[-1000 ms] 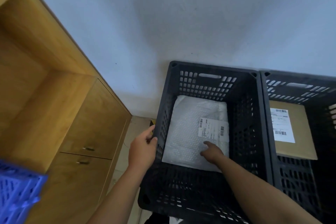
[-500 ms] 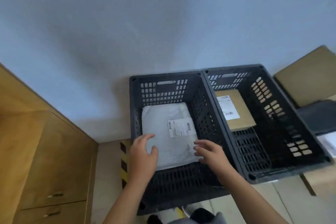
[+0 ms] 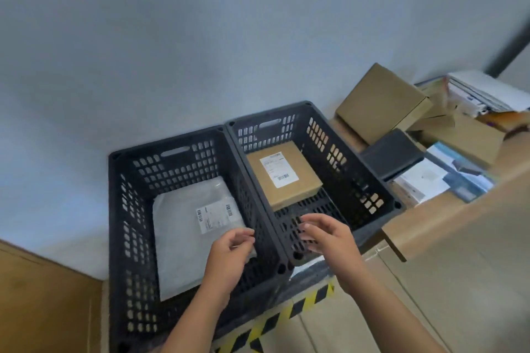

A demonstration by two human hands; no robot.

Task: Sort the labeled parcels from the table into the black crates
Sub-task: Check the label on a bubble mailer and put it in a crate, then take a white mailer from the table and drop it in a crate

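Two black crates stand side by side on the floor by the wall. A white bubble mailer (image 3: 183, 241) with a label lies flat in the left crate (image 3: 116, 226). The right crate (image 3: 355, 178) holds a brown cardboard parcel (image 3: 304, 178) with a white label. My left hand (image 3: 229, 258) hovers over the left crate's near right corner, fingers loosely curled and holding nothing. My right hand (image 3: 329, 241) hovers over the near end of the right crate, fingers relaxed and empty.
A table (image 3: 447, 226) at the right carries a brown box (image 3: 381, 100), a black flat parcel (image 3: 393, 152), white packets (image 3: 421, 183) and stacked papers. A wooden cabinet (image 3: 43, 304) stands at the lower left. Yellow-black tape (image 3: 289, 312) marks the floor under the crates.
My right hand lifted off the white mailer and both hands rose out of the left crate and shifted right. The view swung right, bringing the table into sight.
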